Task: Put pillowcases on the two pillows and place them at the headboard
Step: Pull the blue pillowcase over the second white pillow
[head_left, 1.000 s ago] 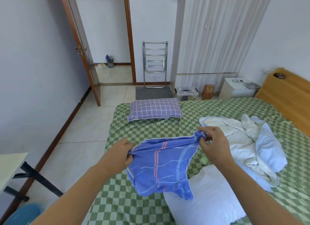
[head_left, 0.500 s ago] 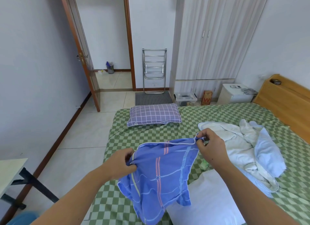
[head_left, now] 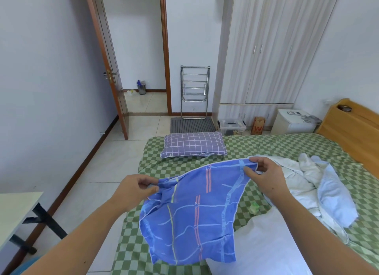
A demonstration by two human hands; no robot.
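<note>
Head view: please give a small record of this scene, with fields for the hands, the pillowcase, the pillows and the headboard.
left hand: pinches the left top corner of the pillowcase
right hand: pinches the right top edge of the pillowcase
pillowcase: blue, striped, held up above the bed, hanging loose
bare pillow: white, on the bed below the pillowcase
covered pillow: purple check, at the far edge of the bed
headboard: wooden, at right, no pillow against it
bed: green check sheet

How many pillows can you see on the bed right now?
2: a purple checked pillow at the bed's far edge, already cased, and a bare white pillow at the near edge, partly behind the blue pillowcase. The crumpled bedding could hide more.
</note>
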